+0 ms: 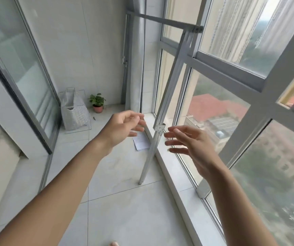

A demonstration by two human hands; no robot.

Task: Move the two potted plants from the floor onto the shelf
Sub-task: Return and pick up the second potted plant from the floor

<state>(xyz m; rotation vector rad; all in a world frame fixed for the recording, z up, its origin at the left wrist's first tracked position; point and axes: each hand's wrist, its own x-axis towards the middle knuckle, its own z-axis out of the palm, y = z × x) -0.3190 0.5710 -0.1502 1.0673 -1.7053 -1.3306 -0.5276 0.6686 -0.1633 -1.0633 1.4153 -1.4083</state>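
Hands reach forward over the tiled floor (pixel 117 201) of a narrow glazed balcony, both empty. The left hand (pixel 123 126) has its fingers loosely spread and slightly bent, holding nothing; the right hand (pixel 189 144) is likewise spread, palm turned inward. Between them stands a folded metal rack (pixel 171 82), its leg resting on the floor just beside the window sill (pixel 174 183). Only one potted plant (pixel 97 102) is in view: a small leafy green plant in a pinkish pot, standing on the floor in the far corner by the wall. Just beside it, a wire basket (pixel 76 116) holds a white bag. A sheet of paper (pixel 141 142) lies on the floor near the sill.
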